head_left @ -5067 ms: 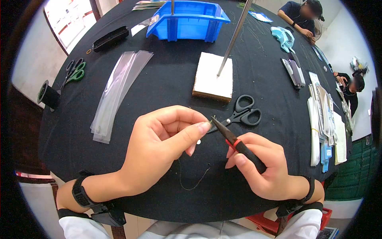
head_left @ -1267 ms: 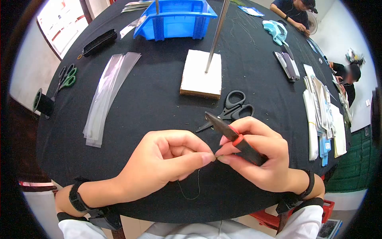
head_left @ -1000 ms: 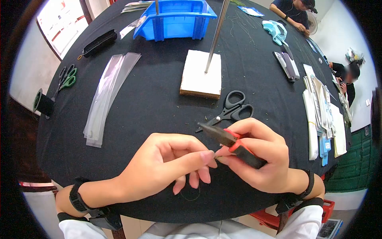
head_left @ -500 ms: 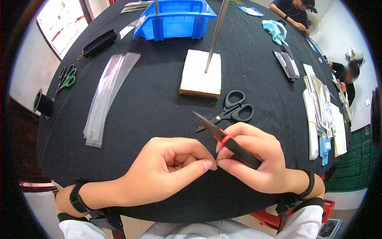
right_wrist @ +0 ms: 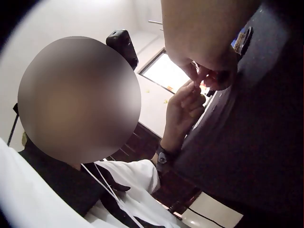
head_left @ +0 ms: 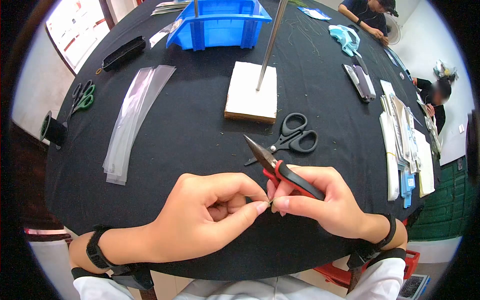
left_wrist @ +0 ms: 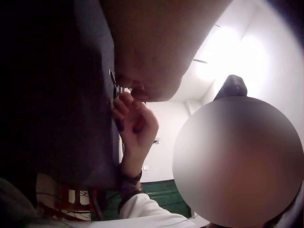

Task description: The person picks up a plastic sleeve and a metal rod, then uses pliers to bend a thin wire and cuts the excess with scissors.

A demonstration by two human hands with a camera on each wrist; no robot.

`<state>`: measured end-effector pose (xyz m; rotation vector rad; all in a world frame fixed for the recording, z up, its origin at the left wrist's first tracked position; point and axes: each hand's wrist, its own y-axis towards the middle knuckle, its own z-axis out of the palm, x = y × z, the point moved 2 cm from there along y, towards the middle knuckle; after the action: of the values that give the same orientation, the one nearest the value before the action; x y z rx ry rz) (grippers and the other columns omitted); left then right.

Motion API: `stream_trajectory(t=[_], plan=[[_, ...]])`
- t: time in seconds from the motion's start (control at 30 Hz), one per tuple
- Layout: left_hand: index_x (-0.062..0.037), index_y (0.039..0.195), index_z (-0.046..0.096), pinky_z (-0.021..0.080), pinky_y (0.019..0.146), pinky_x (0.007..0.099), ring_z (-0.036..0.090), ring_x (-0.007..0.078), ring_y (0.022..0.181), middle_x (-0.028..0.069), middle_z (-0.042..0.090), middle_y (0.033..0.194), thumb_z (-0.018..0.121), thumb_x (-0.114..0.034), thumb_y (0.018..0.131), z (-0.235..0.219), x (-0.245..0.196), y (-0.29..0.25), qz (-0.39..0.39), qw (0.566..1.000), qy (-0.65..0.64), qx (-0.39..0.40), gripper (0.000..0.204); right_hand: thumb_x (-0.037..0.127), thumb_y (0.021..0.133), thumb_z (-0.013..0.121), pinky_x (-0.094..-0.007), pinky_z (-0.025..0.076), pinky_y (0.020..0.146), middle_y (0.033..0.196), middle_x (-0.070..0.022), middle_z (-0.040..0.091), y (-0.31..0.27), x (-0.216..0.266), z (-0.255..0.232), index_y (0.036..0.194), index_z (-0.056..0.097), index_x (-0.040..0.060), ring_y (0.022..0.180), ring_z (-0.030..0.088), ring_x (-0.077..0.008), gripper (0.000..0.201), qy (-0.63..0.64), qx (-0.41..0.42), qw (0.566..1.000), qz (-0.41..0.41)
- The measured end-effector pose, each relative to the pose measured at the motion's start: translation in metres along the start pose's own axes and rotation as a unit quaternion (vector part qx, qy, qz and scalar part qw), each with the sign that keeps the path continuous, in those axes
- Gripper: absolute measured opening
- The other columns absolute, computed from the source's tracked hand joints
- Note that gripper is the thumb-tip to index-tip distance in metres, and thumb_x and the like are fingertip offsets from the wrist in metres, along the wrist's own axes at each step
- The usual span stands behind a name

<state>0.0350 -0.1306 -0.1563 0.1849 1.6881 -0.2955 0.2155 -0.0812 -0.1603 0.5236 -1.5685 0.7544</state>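
Note:
My left hand (head_left: 205,215) pinches a thin greenish thread (head_left: 256,195) between thumb and forefinger, close over the front of the table. Against those fingertips, the thumb and a finger of my right hand (head_left: 330,200) meet at the same thread. That right hand also holds needle-nose pliers (head_left: 261,151) with black and red handles, their dark tips pointing up and left. Beyond the pliers lie black scissors (head_left: 295,140), partly overlapped by the tips. The right hand (left_wrist: 137,118) shows dimly in the left wrist view, the left hand (right_wrist: 183,111) in the right wrist view.
A white block (head_left: 250,92) carries an upright metal rod (head_left: 270,47). Behind it stands a blue bin (head_left: 220,30). Clear plastic sleeves (head_left: 135,125) and green-handled scissors (head_left: 86,97) lie left; a stapler (head_left: 359,80) and packets (head_left: 397,145) lie right. Two people sit across the table.
Both hands have come lower and nearer the body since the earliest frame, where the plier tips were at the left fingertips. The right fingertips now meet the left ones, and the pliers have turned in the grip.

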Motion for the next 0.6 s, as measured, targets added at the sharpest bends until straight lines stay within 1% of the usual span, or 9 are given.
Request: stream_trajectory(t=[0.07, 0.13, 0.23, 0.33, 0.37, 0.47, 0.57, 0.6], plan=[[0.0024, 0.085, 0.061, 0.027, 0.046, 0.0162, 0.041, -0.0017, 0.053, -0.0025, 0.054, 0.062, 0.061, -0.002, 0.082, 0.0, -0.001, -0.001, 0.015, 1.0, 0.023, -0.002, 0.005, 0.011, 0.082, 0.062, -0.0214, 0.039, 0.06, 0.073, -0.0004, 0.055, 0.0, -0.001, 0.001, 0.08, 0.058, 0.0004, 0.066, 0.05, -0.0055, 0.011, 0.023, -0.002, 1.0, 0.01], [0.0028, 0.085, 0.061, 0.028, 0.047, 0.0159, 0.042, -0.0015, 0.054, -0.0025, 0.054, 0.063, 0.061, -0.002, 0.082, 0.001, 0.004, -0.001, 0.013, 1.0, 0.006, -0.012, 0.006, 0.01, 0.081, 0.062, -0.0216, 0.039, 0.06, 0.073, -0.0007, 0.055, 0.0, -0.001, 0.001, 0.08, 0.058, 0.0001, 0.067, 0.05, -0.0059, 0.011, 0.023, -0.007, 1.0, 0.005], [0.0034, 0.086, 0.061, 0.029, 0.047, 0.0156, 0.044, -0.0011, 0.055, -0.0023, 0.054, 0.063, 0.061, -0.002, 0.082, 0.001, 0.008, 0.001, -0.003, 1.0, -0.022, -0.014, 0.007, 0.009, 0.08, 0.06, -0.0254, 0.04, 0.071, 0.085, -0.007, 0.056, 0.0, 0.005, 0.0, 0.077, 0.059, -0.0017, 0.077, 0.051, -0.0111, 0.011, -0.041, -0.017, 0.999, -0.003], [0.0037, 0.086, 0.06, 0.029, 0.048, 0.0156, 0.044, -0.001, 0.056, -0.0021, 0.054, 0.065, 0.061, -0.002, 0.082, 0.001, 0.009, 0.001, -0.011, 0.999, -0.049, -0.013, 0.007, 0.008, 0.08, 0.06, -0.0265, 0.04, 0.073, 0.085, -0.0069, 0.055, -0.001, 0.006, 0.001, 0.076, 0.059, -0.0014, 0.079, 0.051, -0.012, 0.01, -0.031, -0.024, 0.999, 0.001], [0.0038, 0.086, 0.06, 0.029, 0.048, 0.0156, 0.044, -0.0011, 0.056, -0.002, 0.054, 0.065, 0.061, -0.002, 0.082, 0.001, 0.009, 0.001, -0.011, 0.998, -0.058, -0.014, 0.007, 0.007, 0.08, 0.06, -0.0268, 0.04, 0.073, 0.085, -0.007, 0.055, -0.001, 0.006, 0.001, 0.076, 0.059, -0.0014, 0.079, 0.051, -0.0124, 0.009, -0.045, -0.027, 0.999, -0.013], [0.0041, 0.087, 0.061, 0.028, 0.047, 0.0163, 0.042, -0.0012, 0.055, -0.0021, 0.054, 0.066, 0.06, -0.003, 0.083, 0.0, 0.005, 0.001, -0.051, 0.996, -0.077, -0.006, 0.008, 0.006, 0.08, 0.06, -0.0276, 0.04, 0.074, 0.084, -0.0074, 0.055, 0.001, 0.006, 0.001, 0.076, 0.059, -0.0015, 0.079, 0.051, -0.0133, 0.009, -0.077, -0.031, 0.996, -0.043], [0.0043, 0.087, 0.061, 0.027, 0.046, 0.0167, 0.04, -0.0015, 0.054, -0.0025, 0.054, 0.067, 0.059, -0.003, 0.084, 0.001, 0.007, 0.001, -0.033, 0.996, -0.083, -0.004, 0.008, 0.005, 0.08, 0.06, -0.028, 0.039, 0.074, 0.084, -0.0077, 0.055, 0.001, 0.005, 0.001, 0.076, 0.059, -0.0019, 0.079, 0.05, -0.0137, 0.008, -0.086, -0.031, 0.994, -0.052], [0.0044, 0.087, 0.061, 0.026, 0.046, 0.0168, 0.04, -0.0016, 0.054, -0.0027, 0.054, 0.067, 0.059, -0.003, 0.084, 0.001, 0.008, 0.001, -0.039, 0.995, -0.091, -0.007, 0.008, 0.005, 0.079, 0.06, -0.028, 0.04, 0.075, 0.084, -0.0078, 0.055, 0.001, 0.005, 0.002, 0.076, 0.058, -0.0021, 0.079, 0.05, -0.0136, 0.007, -0.086, -0.032, 0.994, -0.058]])
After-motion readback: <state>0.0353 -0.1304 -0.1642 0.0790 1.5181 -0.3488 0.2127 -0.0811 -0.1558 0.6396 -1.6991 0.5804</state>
